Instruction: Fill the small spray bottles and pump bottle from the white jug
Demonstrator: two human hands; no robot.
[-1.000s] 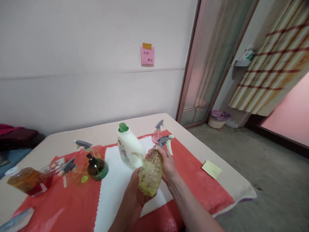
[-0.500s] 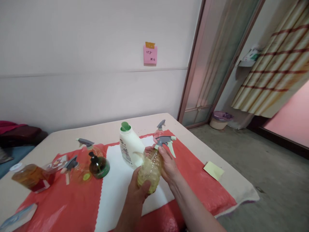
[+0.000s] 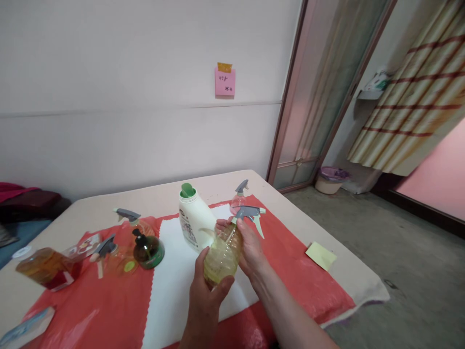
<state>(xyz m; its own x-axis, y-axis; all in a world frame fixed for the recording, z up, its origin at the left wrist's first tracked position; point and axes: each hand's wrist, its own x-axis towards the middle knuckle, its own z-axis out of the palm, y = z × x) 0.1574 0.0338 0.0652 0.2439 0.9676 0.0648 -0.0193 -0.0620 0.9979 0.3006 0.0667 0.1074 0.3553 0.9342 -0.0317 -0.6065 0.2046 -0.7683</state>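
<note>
I hold a yellowish clear spray bottle [image 3: 221, 254] tilted above a white cloth [image 3: 174, 286]. My left hand [image 3: 205, 291] wraps its round lower body from below. My right hand [image 3: 247, 247] grips the bottle's neck just under the grey trigger head [image 3: 250, 214], whose pale trigger points right. A white jug with a green cap [image 3: 192, 218] stands directly behind the bottle, close to my fingers.
On the red sheet [image 3: 301, 276] stand a pink spray bottle [image 3: 239, 196], a dark green pump bottle [image 3: 147, 247], two more spray bottles [image 3: 127, 225] and an amber bottle [image 3: 43, 266] lying at left. A yellow note [image 3: 320, 255] lies near the table's right edge. Floor and doorway are to the right.
My left hand has slid from the side of the bottle to cup its base, and the bottle sits slightly higher and more upright. The view shifted a little.
</note>
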